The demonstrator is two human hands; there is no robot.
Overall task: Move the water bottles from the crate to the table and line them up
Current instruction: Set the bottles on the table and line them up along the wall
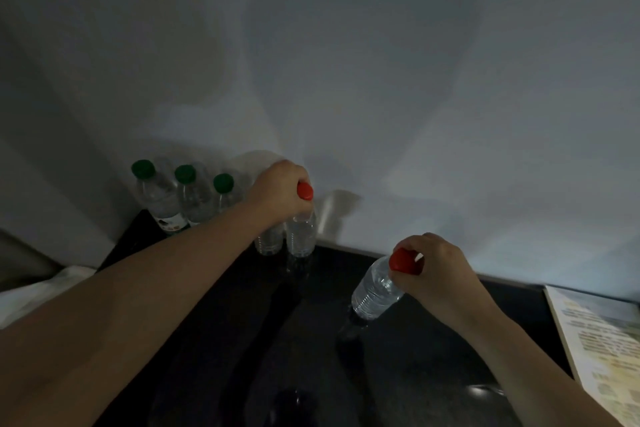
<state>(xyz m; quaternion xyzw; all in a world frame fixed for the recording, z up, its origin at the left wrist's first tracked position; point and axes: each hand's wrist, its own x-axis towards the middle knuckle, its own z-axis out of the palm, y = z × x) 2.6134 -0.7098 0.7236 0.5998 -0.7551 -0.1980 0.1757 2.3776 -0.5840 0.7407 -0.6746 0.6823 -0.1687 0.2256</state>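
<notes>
The left grip (280,191) is closed round the neck of the left bottle (301,232), just under its red cap (305,191), with the fingers curled over the top. This bottle is held upright at the back of the dark desk (311,340), close to the white wall (381,80), and its base appears to be set on the desk. A clear bottle (268,239) is stood touching it on the left; the cap of that one is hidden by the grip.

The right grip (436,263) is closed round the red cap (401,261) of the right bottle (375,289), which is pinched from above. The right bottle is tilted, base down and to the left, well apart from the others and nearer the front. Whether its base touches the desk cannot be told; a dim reflection is seen beneath it.

Three green-capped bottles (194,198) are lined up against the wall at the desk's far left corner, upright and close together. The space between the left bottle and the right bottle is bare desk.

A printed sheet (602,340) is laid at the right edge, and a white cloth (34,295) is seen beyond the left edge.
</notes>
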